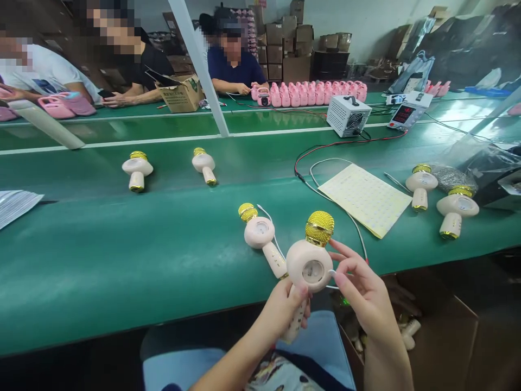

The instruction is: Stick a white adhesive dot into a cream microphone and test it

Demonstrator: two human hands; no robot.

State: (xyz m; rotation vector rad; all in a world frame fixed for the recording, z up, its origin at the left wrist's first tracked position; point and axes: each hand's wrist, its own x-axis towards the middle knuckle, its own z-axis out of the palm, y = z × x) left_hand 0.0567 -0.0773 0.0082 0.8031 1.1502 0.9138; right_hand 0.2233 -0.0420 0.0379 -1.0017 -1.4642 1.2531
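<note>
My left hand (280, 309) is wrapped round the handle of a pink toy microphone (311, 260) with a gold mesh head, held upright over the bench's near edge. My right hand (360, 285) touches the microphone's round body from the right, its fingertips pinching a thin white cable (358, 231) that runs back across the belt. A second pink microphone (260, 234) lies on the green belt (163, 250) just left of the held one.
Several more microphones lie on the belt, two at the left (137, 169) and two at the right (456, 209). A sheet of small stickers (364, 198), a white power box (348, 115) and a meter (407, 113) sit beyond. Other people sit across, by a row of pink toys (317, 93).
</note>
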